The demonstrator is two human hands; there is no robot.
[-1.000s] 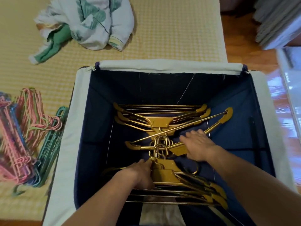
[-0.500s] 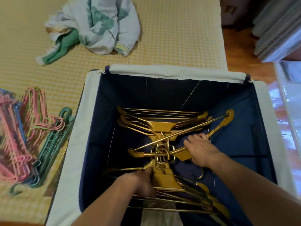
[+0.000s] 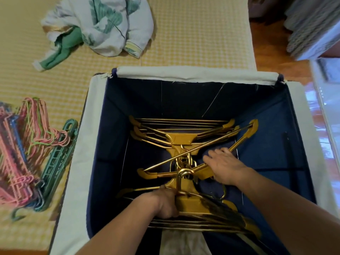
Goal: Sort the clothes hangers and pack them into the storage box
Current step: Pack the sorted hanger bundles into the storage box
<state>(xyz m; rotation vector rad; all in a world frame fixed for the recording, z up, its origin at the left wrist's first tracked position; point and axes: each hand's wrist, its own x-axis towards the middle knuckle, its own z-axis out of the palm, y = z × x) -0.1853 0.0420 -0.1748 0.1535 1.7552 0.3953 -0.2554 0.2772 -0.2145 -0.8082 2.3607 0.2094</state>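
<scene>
A dark blue storage box [image 3: 195, 74] with a white rim stands open below me. Inside lie several gold hangers: one stack [image 3: 181, 130] at the far side, a near stack [image 3: 206, 208] at the front, and a loose gold hanger [image 3: 239, 142] lying slantwise across the middle. My left hand [image 3: 165, 203] grips the neck of the near stack, fingers curled round it. The fingers of my right hand [image 3: 223, 166] lie spread on the loose hanger's shoulder, pressing it down. Both forearms reach into the box.
Left of the box, on the yellow checked mat, lies a heap of pink, blue and green hangers [image 3: 27, 155], with a teal plastic hanger [image 3: 58, 157] against the box wall. A crumpled white and green garment [image 3: 99, 28] lies beyond. Wooden floor and a clear bin [image 3: 327, 111] lie to the right.
The view has tilted slightly, so the box sits lower in frame. My right hand slid a little right along the loose hanger. My left hand keeps its grip on the near stack.
</scene>
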